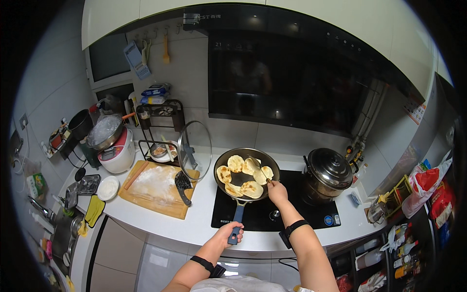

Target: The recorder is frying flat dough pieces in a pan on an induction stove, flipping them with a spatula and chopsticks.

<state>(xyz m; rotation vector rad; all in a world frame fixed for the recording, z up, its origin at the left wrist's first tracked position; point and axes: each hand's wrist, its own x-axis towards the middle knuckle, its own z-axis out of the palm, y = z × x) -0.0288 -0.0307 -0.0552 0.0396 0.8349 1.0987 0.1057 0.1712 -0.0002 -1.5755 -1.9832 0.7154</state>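
Observation:
My left hand [230, 233] grips the blue-grey handle [239, 213] of a frying pan [239, 179], which sits on the left side of a black glass cooktop [292, 215]. Several round flatbreads [251, 189] lie in a ring inside the pan; some have browned spots, others are pale. Over the pan's right rim, my right hand [278, 193] holds a slender utensil [258, 167], apparently chopsticks. Its far end lies among the flatbreads at the right; whether it pinches one, I cannot tell.
Left of the pan are a floured wooden board [157, 204] with a rolling pin [136, 175] and a black-handled scraper [183, 188], and an upright glass lid [195, 149]. A lidded steamer pot [328, 175] stands at right. A rice cooker [118, 153] and flour bowl [108, 188] are farther left.

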